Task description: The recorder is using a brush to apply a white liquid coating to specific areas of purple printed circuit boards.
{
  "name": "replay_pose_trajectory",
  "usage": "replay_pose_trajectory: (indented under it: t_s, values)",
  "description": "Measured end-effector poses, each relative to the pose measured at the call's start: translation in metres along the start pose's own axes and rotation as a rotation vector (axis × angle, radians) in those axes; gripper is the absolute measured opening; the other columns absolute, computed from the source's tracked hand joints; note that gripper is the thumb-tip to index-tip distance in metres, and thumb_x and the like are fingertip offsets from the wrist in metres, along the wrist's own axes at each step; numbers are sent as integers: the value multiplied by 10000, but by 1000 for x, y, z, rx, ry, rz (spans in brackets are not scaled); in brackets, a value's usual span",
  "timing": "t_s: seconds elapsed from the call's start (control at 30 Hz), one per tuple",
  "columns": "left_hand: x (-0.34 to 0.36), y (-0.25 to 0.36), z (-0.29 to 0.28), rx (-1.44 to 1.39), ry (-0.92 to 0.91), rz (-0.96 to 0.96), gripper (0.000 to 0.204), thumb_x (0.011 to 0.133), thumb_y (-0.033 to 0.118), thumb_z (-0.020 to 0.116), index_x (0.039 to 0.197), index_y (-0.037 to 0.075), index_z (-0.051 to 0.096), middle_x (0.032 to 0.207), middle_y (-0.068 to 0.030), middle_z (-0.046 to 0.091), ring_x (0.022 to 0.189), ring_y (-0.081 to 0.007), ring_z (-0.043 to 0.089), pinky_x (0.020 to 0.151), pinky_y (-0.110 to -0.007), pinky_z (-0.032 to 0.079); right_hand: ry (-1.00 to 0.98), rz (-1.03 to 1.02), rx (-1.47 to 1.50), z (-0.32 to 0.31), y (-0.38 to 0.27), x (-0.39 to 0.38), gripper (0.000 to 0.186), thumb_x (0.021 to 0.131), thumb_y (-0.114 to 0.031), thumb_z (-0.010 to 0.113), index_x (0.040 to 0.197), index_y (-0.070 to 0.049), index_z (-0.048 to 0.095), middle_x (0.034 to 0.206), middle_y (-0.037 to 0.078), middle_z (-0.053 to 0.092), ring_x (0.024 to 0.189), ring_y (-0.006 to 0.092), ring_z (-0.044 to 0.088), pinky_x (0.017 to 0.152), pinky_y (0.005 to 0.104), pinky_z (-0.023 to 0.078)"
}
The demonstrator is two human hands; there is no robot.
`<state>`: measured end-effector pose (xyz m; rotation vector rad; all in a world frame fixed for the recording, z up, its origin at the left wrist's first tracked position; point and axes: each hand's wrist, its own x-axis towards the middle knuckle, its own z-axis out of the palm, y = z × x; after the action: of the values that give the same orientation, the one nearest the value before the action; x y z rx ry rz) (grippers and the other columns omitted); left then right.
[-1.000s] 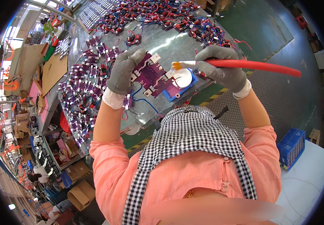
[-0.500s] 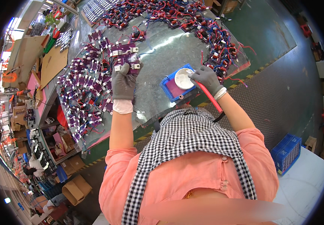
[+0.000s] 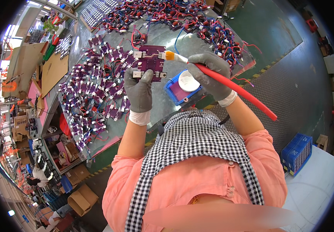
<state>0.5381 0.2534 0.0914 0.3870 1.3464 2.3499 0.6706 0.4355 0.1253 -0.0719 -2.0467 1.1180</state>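
Note:
My gloved left hand (image 3: pixel 139 91) grips a purple circuit board (image 3: pixel 151 63) by its lower edge and holds it above the table. White connectors and metal tabs show at the board's corners. In my gloved right hand (image 3: pixel 212 75) is a paintbrush (image 3: pixel 236 85) with a long red handle, pinched near its pale ferrule. Its orange-tan bristles touch, or nearly touch, the upper right tab of the board. Below the right hand, a round white tub (image 3: pixel 188 82) sits in a blue tray (image 3: pixel 173 93) with a pinkish bottom.
Many purple boards (image 3: pixel 93 85) lie heaped on the table's left side. Wired assemblies (image 3: pixel 213 33) with red and blue leads curve along the far and right edges. A cardboard sheet (image 3: pixel 55 71) and pink-lined shelves stand left. A blue crate (image 3: pixel 296 154) rests behind me, right.
The brush has come up out of the white tub and moved left to the board. My left hand has shifted slightly right and nearer, with the board turned flatter to view.

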Motion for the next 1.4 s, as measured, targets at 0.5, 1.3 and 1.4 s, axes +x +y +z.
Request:
replay_pose_trajectory:
  t_s: [0.5,1.3,1.4]
  values:
    - [6,-2,6,-94,85,115,164,883,-46,599,977,62,519,898,-46,629,819,-155,663,719,-290,574,-22,-27,47,7,-14,-3,171,726,-57,758,872,-75,670,778,72,658,669,207,648,610,303,505]
    - [-7,104,-143,276,1092,658,364,855,207,711,1129,97,498,924,-41,585,781,-120,527,630,-274,444,44,291,114,3,19,-37,102,823,0,675,924,4,656,805,18,647,714,53,565,656,209,467]
    - [-56,88,-219,276,1473,536,620,890,205,640,1400,6,348,1185,-161,565,954,-245,591,795,-412,480,29,320,155,8,12,-34,114,834,-10,675,945,2,650,813,24,649,710,60,571,656,203,474]
